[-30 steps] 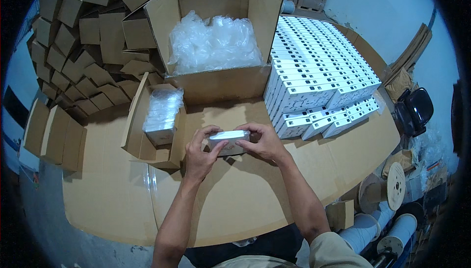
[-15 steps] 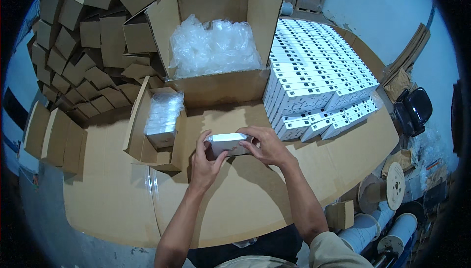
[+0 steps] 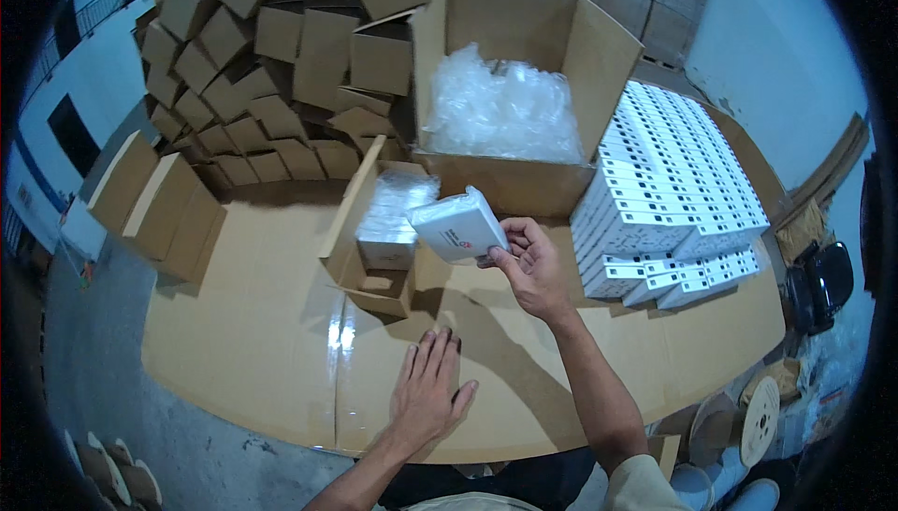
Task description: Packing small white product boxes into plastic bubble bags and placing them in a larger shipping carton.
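My right hand (image 3: 530, 268) grips a small white box (image 3: 461, 228) in clear plastic wrap by its right end. The box is tilted, held above the table beside an open narrow carton (image 3: 383, 299). Inside that carton stands a row of similar wrapped white boxes (image 3: 397, 216), filling its far part, while bare cardboard shows at its near end. Palm down on the cardboard-covered table (image 3: 253, 324), my left hand (image 3: 432, 389) lies flat with its fingers stretched out, holding nothing.
Behind the narrow carton stands a large open carton (image 3: 505, 174) with clear plastic bags (image 3: 505, 109) in it. Stacked white boxes (image 3: 673, 184) fill the table's right side. Empty brown cartons (image 3: 327, 53) are piled at the back left; two more cartons (image 3: 173, 212) stand at the left edge.
My left hand has let go of the white box and come down onto the table. My right hand has lifted and tilted the box toward the narrow carton. The view has shifted left.
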`<state>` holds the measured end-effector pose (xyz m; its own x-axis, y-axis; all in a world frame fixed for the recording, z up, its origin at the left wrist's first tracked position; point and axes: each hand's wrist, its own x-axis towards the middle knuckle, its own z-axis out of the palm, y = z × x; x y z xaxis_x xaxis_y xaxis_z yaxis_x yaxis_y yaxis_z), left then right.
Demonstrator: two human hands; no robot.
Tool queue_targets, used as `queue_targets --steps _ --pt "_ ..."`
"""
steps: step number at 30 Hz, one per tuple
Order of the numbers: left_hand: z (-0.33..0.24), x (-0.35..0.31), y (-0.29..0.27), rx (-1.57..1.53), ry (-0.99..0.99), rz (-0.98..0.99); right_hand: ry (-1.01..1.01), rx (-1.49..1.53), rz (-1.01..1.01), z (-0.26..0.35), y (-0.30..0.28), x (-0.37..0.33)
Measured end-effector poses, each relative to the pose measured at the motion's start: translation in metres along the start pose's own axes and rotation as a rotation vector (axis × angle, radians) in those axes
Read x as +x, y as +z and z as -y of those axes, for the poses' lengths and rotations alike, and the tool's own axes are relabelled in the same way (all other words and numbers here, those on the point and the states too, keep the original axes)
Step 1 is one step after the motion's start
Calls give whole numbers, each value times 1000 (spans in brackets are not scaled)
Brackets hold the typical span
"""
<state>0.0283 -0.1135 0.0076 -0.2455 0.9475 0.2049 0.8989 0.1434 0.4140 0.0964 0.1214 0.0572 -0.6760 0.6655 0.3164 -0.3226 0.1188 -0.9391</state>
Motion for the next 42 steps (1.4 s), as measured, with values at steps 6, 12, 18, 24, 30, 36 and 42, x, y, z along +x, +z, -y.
queue_targets --steps 6,12,18,24,30,36,42 --pt "4 -13 -4 14 -49 20 -38 75 79 -11 55 28" --pt "3 -8 -3 -9 -45 -4 13 -139 134 -22 59 33" --pt "5 -7 -3 -38 -57 -16 -196 -621 187 -6 70 39" --pt "6 -8 -1 -60 -66 -24 -369 -829 237 2 83 45" --pt "5 -5 -4 -52 -51 -30 -321 -926 295 -4 92 48" --pt "6 -5 -4 -37 -54 -13 -348 -1075 322 -19 104 44" --pt "3 -6 -3 -67 -95 20 -308 -1213 281 -26 115 45"
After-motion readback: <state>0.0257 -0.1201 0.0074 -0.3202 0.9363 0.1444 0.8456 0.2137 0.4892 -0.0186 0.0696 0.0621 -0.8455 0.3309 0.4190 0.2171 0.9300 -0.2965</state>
